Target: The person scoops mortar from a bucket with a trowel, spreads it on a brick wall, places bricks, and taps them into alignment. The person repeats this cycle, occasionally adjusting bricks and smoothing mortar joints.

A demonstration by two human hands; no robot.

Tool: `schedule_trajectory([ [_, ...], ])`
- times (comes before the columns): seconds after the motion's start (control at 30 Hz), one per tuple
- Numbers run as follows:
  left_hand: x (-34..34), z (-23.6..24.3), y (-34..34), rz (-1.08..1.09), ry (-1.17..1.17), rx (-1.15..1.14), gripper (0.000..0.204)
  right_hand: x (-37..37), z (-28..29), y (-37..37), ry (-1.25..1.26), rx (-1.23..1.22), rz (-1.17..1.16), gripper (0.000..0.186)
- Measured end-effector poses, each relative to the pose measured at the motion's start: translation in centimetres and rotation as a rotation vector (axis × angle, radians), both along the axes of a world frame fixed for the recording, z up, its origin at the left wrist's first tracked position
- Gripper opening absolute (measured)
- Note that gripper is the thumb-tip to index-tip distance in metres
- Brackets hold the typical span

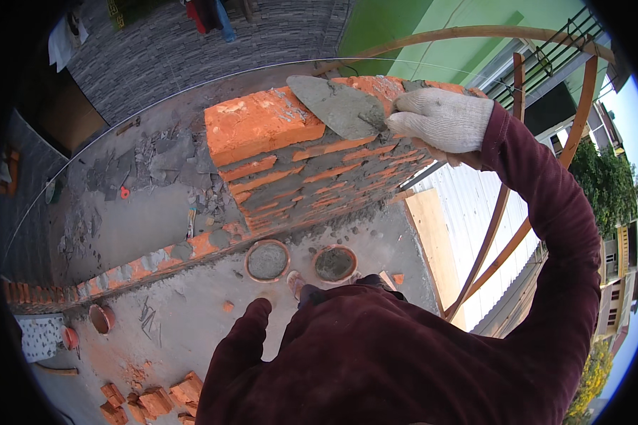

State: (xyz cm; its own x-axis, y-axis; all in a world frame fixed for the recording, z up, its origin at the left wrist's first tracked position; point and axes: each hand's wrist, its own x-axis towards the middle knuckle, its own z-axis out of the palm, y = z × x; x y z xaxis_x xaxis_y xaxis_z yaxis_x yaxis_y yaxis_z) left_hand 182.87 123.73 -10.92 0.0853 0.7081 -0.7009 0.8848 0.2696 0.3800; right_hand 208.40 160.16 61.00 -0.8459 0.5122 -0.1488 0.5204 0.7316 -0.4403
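In a white knitted glove, my right hand (443, 120) is closed around the handle of a trowel (326, 103). Its grey, mortar-smeared blade lies flat over the top of a brick wall (312, 170), with a lump of mortar near the handle end. Left of the blade, an orange brick (259, 124) forms the wall's top corner, with some mortar on its upper face. My left arm (237, 343) hangs low in its dark red sleeve, and the hand past the cuff does not show.
Two round tubs of mortar (267, 261) (334, 264) stand on the floor below the wall. A low brick course (163, 261) runs left. Loose bricks (156, 400) lie at lower left, near a bucket (101, 319). Curved wooden strips (500, 212) rise at right beside white corrugated sheeting (468, 198).
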Motion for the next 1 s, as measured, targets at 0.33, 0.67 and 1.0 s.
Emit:
schedule_trajectory([
  [0.33,0.4,-4.2,0.5,0.23,-0.245,0.115,0.049,-0.8,-0.7,-1.8,-0.337,-0.155,-0.467,0.04],
  [0.67,7.9,10.1,3.2,0.329,-0.297,-0.155,0.054,17.8,0.9,-7.1,-0.372,0.029,-0.533,0.026],
  [1.0,20.1,10.8,-4.7,0.149,-0.155,-0.347,0.098,27.4,-49.8,-6.9,-0.764,-0.259,-0.334,0.028],
])
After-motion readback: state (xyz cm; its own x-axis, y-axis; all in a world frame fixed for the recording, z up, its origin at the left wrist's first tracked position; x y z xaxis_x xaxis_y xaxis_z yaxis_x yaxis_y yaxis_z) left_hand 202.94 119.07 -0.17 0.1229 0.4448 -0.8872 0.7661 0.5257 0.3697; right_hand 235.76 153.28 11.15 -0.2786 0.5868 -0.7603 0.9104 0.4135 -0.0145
